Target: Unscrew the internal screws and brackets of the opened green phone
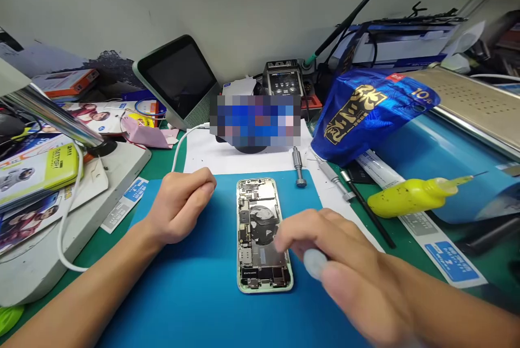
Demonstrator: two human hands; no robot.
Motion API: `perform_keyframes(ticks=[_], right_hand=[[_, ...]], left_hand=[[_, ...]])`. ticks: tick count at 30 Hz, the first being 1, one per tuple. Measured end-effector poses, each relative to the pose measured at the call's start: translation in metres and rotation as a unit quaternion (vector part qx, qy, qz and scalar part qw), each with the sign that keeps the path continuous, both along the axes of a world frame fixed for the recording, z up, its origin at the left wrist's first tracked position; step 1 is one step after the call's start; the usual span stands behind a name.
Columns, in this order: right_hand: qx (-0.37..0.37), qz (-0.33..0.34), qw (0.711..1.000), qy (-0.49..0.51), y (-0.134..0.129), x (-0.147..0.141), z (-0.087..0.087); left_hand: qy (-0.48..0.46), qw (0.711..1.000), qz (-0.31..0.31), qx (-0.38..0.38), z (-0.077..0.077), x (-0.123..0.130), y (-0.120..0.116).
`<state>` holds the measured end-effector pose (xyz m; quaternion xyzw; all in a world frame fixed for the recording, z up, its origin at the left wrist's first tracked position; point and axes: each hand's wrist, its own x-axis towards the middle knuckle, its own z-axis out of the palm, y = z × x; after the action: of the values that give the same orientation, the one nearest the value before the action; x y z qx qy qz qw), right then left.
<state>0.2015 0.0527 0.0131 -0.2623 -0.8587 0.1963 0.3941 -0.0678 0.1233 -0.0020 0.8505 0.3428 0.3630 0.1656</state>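
Note:
An opened smartphone (264, 245) lies on the blue mat (182, 294), its circuit board, battery and other inner parts exposed. To its left, my left hand (184, 204) is closed in a fist over the mat, with nothing showing in it. My right hand (345, 267), partly blurred, reaches over the phone's right side. Its fingers curl round a tool with a grey round end (315, 263); the rest of that tool is hidden, and its kind is unclear. Beyond the phone lie a grey screwdriver (298, 166) and another grey tool (335, 180).
On the right are a yellow needle bottle (406, 197), a black rod (369, 210) and a blue pouch (365, 110). A screen device (179, 80) and a soldering station (283, 80) stand behind. At left, a lamp base (122, 169) carries boxes and a white cable (60, 229).

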Motion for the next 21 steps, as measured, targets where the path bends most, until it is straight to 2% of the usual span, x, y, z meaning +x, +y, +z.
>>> perform_keyframes(ticks=[4, 9, 14, 19, 21], right_hand=[[0.019, 0.000, 0.999, -0.039, -0.0009, -0.0025, 0.0004], [-0.057, 0.020, 0.998, -0.017, -0.0011, -0.0022, 0.0021], [-0.021, 0.010, 0.999, -0.043, -0.0061, -0.0054, 0.0004], [-0.107, 0.017, 0.993, -0.055, -0.0024, -0.0029, 0.0051], [-0.075, -0.009, 0.995, -0.067, -0.0019, -0.0025, 0.0044]], left_hand=[[0.002, 1.000, -0.005, -0.005, -0.0032, -0.0001, -0.0010], [0.005, 1.000, -0.009, -0.011, -0.0022, 0.0008, -0.0018], [0.010, 1.000, -0.015, -0.017, -0.0016, -0.0006, -0.0024], [0.022, 0.999, -0.018, -0.026, 0.0011, 0.0012, -0.0035], [0.028, 0.999, -0.023, -0.029, 0.0033, 0.0026, -0.0034]])
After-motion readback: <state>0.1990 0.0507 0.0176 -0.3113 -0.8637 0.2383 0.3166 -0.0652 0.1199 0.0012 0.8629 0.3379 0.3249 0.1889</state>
